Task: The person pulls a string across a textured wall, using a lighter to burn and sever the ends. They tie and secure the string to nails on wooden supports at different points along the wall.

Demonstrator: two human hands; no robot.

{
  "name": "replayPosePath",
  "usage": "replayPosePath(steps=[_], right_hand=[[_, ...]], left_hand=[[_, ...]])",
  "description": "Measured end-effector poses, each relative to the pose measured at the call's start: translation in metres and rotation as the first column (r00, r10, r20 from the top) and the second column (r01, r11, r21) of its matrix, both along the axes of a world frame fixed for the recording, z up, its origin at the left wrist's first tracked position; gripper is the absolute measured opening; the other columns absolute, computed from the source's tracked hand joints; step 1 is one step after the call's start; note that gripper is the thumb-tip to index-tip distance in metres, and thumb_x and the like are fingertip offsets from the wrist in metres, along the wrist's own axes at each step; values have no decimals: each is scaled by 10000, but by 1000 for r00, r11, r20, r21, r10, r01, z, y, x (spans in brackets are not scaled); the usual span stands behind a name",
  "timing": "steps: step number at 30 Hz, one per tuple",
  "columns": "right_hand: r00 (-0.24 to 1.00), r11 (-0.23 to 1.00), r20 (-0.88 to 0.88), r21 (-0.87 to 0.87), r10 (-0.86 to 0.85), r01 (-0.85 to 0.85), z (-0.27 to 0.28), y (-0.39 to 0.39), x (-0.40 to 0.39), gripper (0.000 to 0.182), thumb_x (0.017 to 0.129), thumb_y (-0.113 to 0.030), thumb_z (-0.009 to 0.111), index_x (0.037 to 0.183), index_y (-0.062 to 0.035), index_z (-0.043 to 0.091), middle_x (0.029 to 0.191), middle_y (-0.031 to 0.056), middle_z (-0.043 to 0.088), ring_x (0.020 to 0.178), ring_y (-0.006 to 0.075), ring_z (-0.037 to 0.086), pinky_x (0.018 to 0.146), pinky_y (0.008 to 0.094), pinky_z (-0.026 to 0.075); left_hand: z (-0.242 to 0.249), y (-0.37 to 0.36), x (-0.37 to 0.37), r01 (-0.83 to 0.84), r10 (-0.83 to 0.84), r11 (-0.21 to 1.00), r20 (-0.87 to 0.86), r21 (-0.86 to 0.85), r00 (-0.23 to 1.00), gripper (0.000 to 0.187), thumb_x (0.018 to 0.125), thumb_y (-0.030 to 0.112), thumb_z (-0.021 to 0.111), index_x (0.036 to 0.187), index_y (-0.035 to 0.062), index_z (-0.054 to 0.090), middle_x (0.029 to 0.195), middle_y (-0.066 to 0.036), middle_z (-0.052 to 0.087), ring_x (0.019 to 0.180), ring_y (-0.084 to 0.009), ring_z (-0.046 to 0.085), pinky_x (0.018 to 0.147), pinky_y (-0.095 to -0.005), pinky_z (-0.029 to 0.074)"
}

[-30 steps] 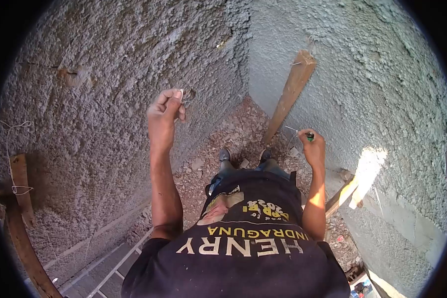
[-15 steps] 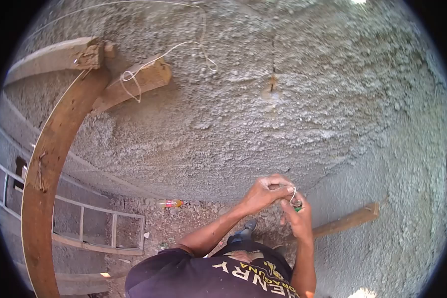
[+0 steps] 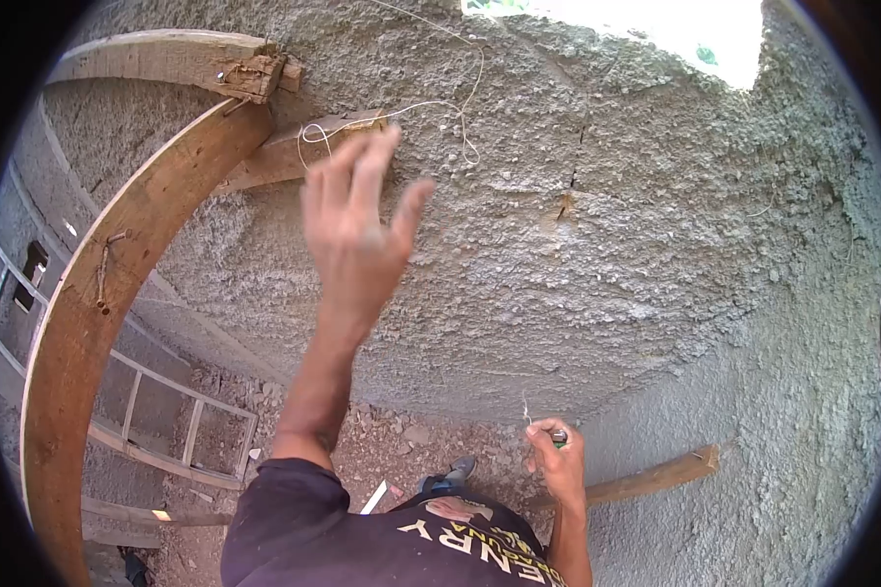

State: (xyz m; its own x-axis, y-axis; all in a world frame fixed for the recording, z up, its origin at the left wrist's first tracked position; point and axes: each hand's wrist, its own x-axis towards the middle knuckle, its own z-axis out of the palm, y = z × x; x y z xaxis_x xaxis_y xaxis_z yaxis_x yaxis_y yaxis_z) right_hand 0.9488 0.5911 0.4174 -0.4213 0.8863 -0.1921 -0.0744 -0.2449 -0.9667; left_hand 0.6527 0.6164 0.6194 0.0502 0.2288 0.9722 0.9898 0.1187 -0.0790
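Observation:
My left hand (image 3: 354, 220) is raised with its fingers apart and holds nothing. It overlaps the end of a short wooden beam (image 3: 274, 161) and is close to a thin white string (image 3: 421, 106) draped there in loose loops. Lower down, my right hand (image 3: 560, 465) is closed around a small green object with a shiny metal end (image 3: 559, 439); its exact kind I cannot tell. A short, thin whitish strand (image 3: 526, 406) rises from the fingertips of that hand.
A long wooden plank (image 3: 88, 323) with bent nails rises at the left, meeting another beam (image 3: 157, 57). Rough grey plaster wall (image 3: 480, 284) fills the front, with a bright opening (image 3: 636, 29) above. A metal frame (image 3: 166, 421) lies lower left; a wooden piece (image 3: 656, 477) leans lower right.
My left hand has let go of the whitish strand at my right hand and swung up and left to the beam. My right hand keeps the green object. The view has shifted.

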Motion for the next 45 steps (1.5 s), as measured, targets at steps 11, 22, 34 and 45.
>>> replayPosePath(steps=[11,22,34,45], right_hand=[[964,977,-157,-49,-214,209,5,-17,51,168,877,-136,638,892,29,613,739,106,642,439,42,405,419,236,417],[931,939,-169,66,-323,338,32,-6,68,170,888,-160,641,919,5,613,788,114,682,475,34,451,426,205,403],[950,929,1,211,-311,304,42,18,54,201,884,-204,671,942,-12,662,794,61,691,583,50,558,491,215,430],[783,740,269,587,-561,329,-7,-20,33,120,838,-88,673,919,-6,641,810,175,674,724,285,672,626,367,504]], left_hand=[[-19,12,67,541,-505,834,245,-107,828,158,945,207,588,936,88,691,758,-65,686,627,-138,631,532,-280,531],[-193,1,174,858,-42,267,895,439,-445,337,995,265,521,1101,-40,617,994,-148,672,807,-189,662,664,-303,550],[-195,8,179,989,-9,149,1000,-21,22,277,959,249,590,1011,9,717,950,-75,674,831,-124,592,788,-286,460],[-207,0,198,856,452,64,750,514,-484,301,958,184,591,1100,-80,617,971,-124,682,907,-164,649,822,-269,522]])
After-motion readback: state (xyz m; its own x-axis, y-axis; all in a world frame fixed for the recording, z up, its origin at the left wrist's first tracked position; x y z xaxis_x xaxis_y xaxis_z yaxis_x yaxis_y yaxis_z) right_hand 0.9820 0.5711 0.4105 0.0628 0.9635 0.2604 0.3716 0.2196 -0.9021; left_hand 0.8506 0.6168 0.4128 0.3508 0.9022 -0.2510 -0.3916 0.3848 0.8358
